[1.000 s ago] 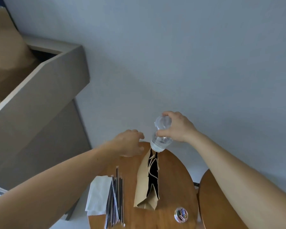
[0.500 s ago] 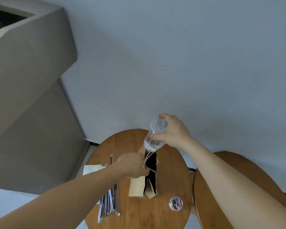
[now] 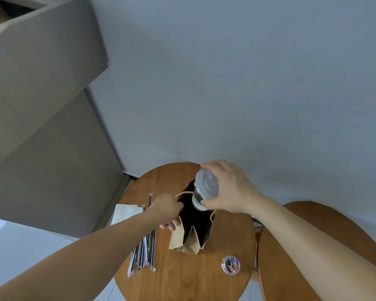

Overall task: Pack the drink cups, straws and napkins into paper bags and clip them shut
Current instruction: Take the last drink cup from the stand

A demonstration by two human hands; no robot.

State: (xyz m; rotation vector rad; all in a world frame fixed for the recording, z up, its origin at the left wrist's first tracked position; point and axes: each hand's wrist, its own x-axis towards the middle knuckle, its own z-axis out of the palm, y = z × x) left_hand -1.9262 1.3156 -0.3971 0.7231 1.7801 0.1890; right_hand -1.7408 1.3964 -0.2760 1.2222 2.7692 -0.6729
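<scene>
i'm early in the task: my right hand (image 3: pixel 228 190) grips the lidded cup (image 3: pixel 205 193) half inside the bag (image 3: pixel 179 234), my left hand (image 3: pixel 168 210) pinches the bag's edge open. straws (image 3: pixel 144 253), napkins (image 3: pixel 125 215) and clips (image 3: pixel 231 265) lie unpacked on the table (image 3: pixel 182 279).

Bag (image 3: pixel 177 233) mouth — cup (image 3: pixel 206 184) @ far end

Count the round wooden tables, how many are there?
2. The middle table holds the paper bag and straws; the right table stands close beside it, partly hidden behind the right arm.
</scene>
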